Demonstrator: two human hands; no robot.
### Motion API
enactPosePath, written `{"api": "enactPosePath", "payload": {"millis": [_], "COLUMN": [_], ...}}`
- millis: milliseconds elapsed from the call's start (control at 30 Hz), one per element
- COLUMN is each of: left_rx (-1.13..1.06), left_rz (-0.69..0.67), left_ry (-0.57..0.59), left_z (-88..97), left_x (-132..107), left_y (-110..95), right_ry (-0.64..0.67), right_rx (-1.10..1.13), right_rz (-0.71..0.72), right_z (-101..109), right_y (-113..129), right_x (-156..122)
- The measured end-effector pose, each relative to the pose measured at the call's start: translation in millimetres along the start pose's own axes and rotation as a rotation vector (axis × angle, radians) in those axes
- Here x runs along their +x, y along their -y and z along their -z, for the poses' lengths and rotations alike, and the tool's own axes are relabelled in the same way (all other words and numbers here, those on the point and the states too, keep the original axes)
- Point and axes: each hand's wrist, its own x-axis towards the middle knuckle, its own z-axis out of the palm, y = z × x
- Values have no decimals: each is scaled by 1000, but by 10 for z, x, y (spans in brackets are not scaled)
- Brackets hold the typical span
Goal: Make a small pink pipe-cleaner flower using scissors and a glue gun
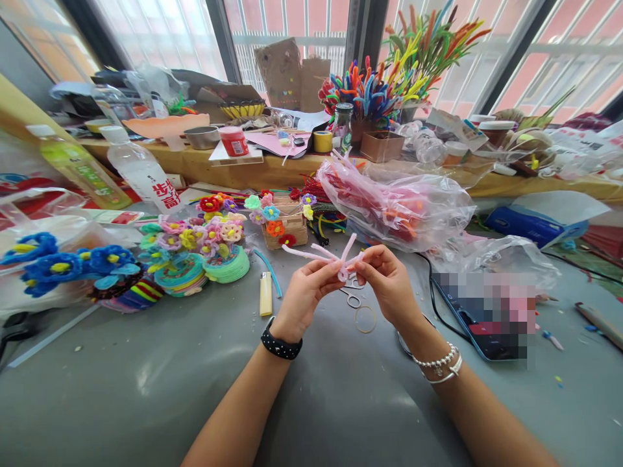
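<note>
Between my two hands is a pale pink pipe cleaner piece [348, 249], with several fuzzy ends sticking up and out to the left and a small loop at its middle. My left hand [311, 292] pinches it from the left between thumb and fingers. From the right, the thumb and fingertips of my right hand [387, 279] close on it. Behind and below the fingers, a pair of scissors [353, 300] lies on the grey table, partly hidden. A thin ring [365, 320] lies just beneath them. Left of my left hand is a cream lighter [265, 294] beside a blue pipe cleaner [270, 269].
Pipe cleaner flower pots [226, 264] and blue flowers [61, 266] stand at left, near a clear bottle [141, 168]. A plastic bag [394, 201] of pipe cleaners lies behind my hands. A phone [481, 318] and black cable [433, 292] are at right. A cluttered ledge [287, 162] runs behind.
</note>
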Motion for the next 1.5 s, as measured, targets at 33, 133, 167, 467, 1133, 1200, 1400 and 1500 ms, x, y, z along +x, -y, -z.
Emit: {"api": "enactPosePath", "payload": {"millis": [33, 133, 167, 467, 1133, 1200, 1400, 1500], "left_rx": [25, 44, 42, 79, 156, 143, 114, 130], "left_rz": [-10, -25, -29, -61, -105, -96, -73, -95], "left_ry": [-5, -14, -12, -19, 5, -18, -59, -49], "left_z": [0, 8, 11, 13, 2, -6, -34, -25], "left_x": [1, 8, 9, -6, -13, -13, -21, -18], "left_y": [8, 29, 34, 24, -1, -11, -24, -5], "right_ry": [-16, -37, -31, 160, 234, 177, 138, 145], "right_rx": [-44, -223, -295, -827, -868, -748, -660, -648], "right_rz": [12, 71, 99, 456, 532, 448, 237, 181], "right_z": [3, 19, 26, 86, 98, 111, 132, 109], "right_y": [2, 29, 42, 115, 112, 140, 158, 141], "right_x": [-2, -22, -31, -59, -54, -48, -1, 6]}}
